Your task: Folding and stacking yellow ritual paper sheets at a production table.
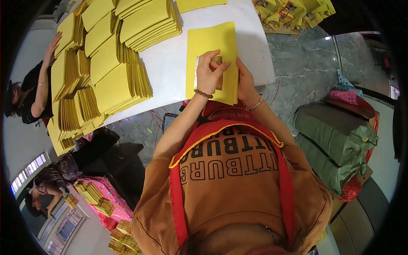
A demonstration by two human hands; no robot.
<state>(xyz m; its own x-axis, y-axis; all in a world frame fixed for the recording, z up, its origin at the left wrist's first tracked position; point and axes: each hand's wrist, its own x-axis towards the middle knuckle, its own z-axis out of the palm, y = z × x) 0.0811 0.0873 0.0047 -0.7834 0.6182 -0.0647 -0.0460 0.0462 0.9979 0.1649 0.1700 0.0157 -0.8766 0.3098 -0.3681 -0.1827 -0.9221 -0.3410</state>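
Observation:
A yellow sheet or thin stack of yellow paper (212, 37) lies at the near edge of the white table. On it is a pale silvery panel with a brownish-gold square (219, 81), partly covered by my hand. My left hand (208, 75), with a beaded bracelet at the wrist, is over this panel. Its fingers are curled in toward the thumb, and whatever is between them cannot be made out. My right hand (245, 80) grips the right edge of the yellow paper, with some fingers hidden beneath it.
Tall piles of yellow paper (114, 83) fill the table's left side. Beyond them, another person's hand (52, 46) touches a pile. Yellow bundles (293, 15) stand at the far right. Green wrapped bales (333, 136) sit on the right; a second person (46, 193) is at lower left.

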